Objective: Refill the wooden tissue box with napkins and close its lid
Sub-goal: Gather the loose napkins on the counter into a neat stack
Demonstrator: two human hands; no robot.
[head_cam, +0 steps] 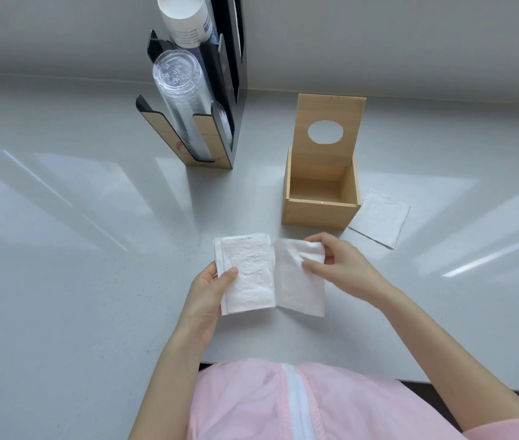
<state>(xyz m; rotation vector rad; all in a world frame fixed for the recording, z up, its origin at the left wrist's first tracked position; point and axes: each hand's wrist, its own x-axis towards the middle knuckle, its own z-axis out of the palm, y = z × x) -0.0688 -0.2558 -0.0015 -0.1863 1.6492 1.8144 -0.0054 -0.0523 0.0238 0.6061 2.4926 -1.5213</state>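
The square light-wood tissue box (315, 211) stands on the pale grey countertop (77, 249) at about two o'clock from the hands, its hinged wooden lid (328, 122) with a round cut-out raised upright at the box's far edge. The inside that shows holds no napkins.

Below the box, at its six-to-seven o'clock, a stack of folded white paper napkins (245, 274) is held above the counter. The left hand (207, 290) grasps the stack along its left edge, thumb lying across the top sheet and fingers underneath. The top napkin (299, 281) is folded open toward three o'clock, and the right hand (334, 262) pinches its upper right corner between thumb and fingertips.

One flat white napkin (378, 217) lies on the counter just beside the box's right wall, at four o'clock from it.

At ten o'clock from the box stands a black-and-wood cup dispenser (217, 100), carrying a column of clear plastic cups (182, 100) in front and white paper cups (185, 17) behind.

At six o'clock, a pink garment with a white zip (296, 408) fills the bottom edge.
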